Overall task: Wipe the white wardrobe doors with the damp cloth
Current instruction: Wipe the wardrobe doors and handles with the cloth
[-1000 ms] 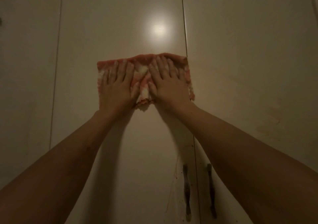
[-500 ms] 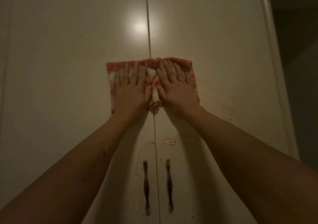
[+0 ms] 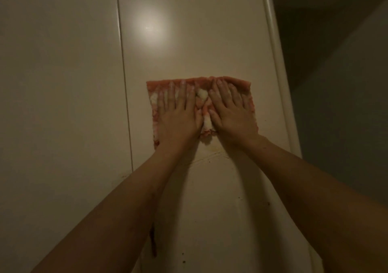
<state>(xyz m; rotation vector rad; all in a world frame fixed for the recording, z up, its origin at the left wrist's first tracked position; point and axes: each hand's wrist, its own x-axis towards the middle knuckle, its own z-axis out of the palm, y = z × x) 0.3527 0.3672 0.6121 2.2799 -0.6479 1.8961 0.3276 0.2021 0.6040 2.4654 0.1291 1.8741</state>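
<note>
An orange-and-white cloth [image 3: 202,96] lies flat against the rightmost white wardrobe door [image 3: 189,48]. My left hand [image 3: 178,117] presses on its left half with straight fingers. My right hand [image 3: 233,113] presses on its right half, fingers spread flat and pointing up. The two hands lie side by side, thumbs nearly touching over a bunched fold of cloth. Faint smears and specks mark the door just below the cloth.
A second door panel [image 3: 58,84] lies to the left, past a vertical seam. The wardrobe's rounded right edge [image 3: 277,73] runs close to the cloth, with a dark wall [image 3: 340,105] beyond. A dark handle [image 3: 153,241] shows low between my forearms.
Both hands have slid the cloth to the right, off the seam between the doors and onto the rightmost door, nearer the wardrobe's right edge. The pair of handles has dropped out of the middle.
</note>
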